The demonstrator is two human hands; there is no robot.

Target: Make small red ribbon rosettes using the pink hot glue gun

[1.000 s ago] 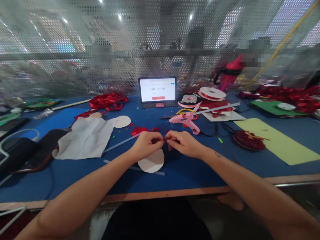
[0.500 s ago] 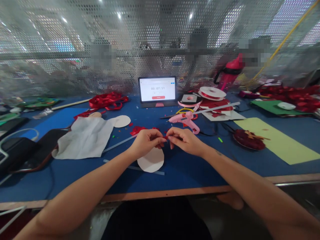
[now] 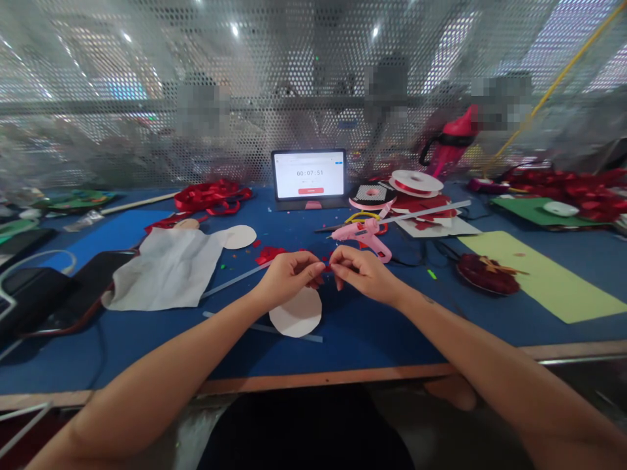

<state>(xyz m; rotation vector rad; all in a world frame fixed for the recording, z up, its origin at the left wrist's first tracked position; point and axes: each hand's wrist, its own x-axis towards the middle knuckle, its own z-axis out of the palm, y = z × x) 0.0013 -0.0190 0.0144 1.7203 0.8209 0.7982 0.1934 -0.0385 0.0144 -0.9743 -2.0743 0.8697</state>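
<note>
Between the fingertips of both hands is a small red piece [image 3: 327, 267], mostly hidden by the fingers. My left hand [image 3: 292, 277] pinches it from the left, above a white round disc [image 3: 296, 314] lying on the blue table. From the right, my right hand [image 3: 361, 273] pinches the same piece, with its fingers closed. Red scraps [image 3: 269, 254] lie just beyond my left hand. A pink glue gun [image 3: 363, 236] with a long clear stick rests behind my right hand, next to yellow-handled scissors [image 3: 361, 217].
A tablet [image 3: 309, 177] showing a timer stands at the back. Ribbon spools [image 3: 416, 183] and a pink bottle [image 3: 450, 142] are behind right. White cloth [image 3: 169, 269] lies left, beside a second disc [image 3: 238, 237]. Yellow sheet [image 3: 543, 274] and a dark red round piece [image 3: 484, 274] lie right.
Both hands have shifted very slightly, with the fingertips a little farther apart and more of the red piece showing between them. Other things stay where they were.
</note>
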